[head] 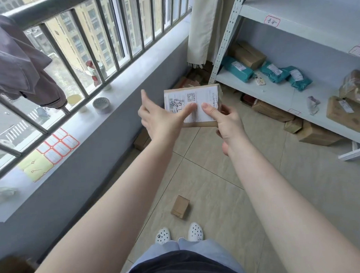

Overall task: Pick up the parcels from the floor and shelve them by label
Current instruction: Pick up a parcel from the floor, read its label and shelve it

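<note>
Tiled floor (pixel 217 186): one small box (pixel 180 206) left. Right hand (pixel 225 122) grips parcel (pixel 192 105); left hand (pixel 160 118) open, thumb on its label. Label-reading step; next, matching shelf (pixel 275 88).

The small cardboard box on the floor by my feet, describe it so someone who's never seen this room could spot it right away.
Start at the white clogs on the beige tiled floor. Just ahead of them lies a small brown cardboard box, alone in the open. Unlike the other boxes, which lie under or on the shelf unit or against the wall, nothing touches it, and no label shows.
</note>
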A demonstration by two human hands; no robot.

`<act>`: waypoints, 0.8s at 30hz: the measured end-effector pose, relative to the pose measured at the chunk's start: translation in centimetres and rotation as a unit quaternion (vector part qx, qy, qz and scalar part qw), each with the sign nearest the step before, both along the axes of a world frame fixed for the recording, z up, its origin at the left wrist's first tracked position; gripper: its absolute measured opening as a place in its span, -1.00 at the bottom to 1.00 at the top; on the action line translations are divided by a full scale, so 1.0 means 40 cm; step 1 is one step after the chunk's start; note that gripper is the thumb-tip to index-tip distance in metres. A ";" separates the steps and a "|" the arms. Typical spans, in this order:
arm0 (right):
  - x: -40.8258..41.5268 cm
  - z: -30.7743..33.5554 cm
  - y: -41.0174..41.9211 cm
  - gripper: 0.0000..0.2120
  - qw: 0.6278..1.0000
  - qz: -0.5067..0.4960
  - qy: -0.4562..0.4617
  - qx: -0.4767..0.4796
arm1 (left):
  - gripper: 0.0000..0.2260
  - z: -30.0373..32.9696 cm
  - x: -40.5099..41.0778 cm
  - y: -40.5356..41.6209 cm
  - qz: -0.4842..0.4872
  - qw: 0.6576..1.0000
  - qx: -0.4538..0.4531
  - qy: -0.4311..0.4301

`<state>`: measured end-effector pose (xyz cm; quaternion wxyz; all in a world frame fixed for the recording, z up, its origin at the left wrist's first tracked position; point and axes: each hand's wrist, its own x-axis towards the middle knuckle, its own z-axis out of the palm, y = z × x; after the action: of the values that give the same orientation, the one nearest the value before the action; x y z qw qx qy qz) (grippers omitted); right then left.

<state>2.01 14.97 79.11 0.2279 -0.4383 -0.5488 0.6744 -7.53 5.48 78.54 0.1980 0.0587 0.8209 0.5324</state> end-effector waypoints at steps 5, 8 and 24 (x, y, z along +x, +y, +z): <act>-0.016 0.008 -0.049 -0.66 0.994 -0.034 0.030 -0.097 | 0.18 -0.018 0.023 0.010 0.059 0.948 0.115 -0.291; -0.016 -0.003 -0.059 -0.86 0.995 0.007 0.015 -0.103 | -0.18 -0.022 0.016 0.001 -0.011 0.929 0.159 -0.335; -0.030 -0.042 -0.016 -0.25 0.997 0.073 0.008 -0.022 | -0.64 -0.007 -0.081 -0.041 -0.152 0.935 0.198 -0.254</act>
<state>0.82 14.35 77.41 0.1730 -0.3966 -0.5620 0.7050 -10.78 3.84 78.26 0.4627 0.0833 0.6028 0.6446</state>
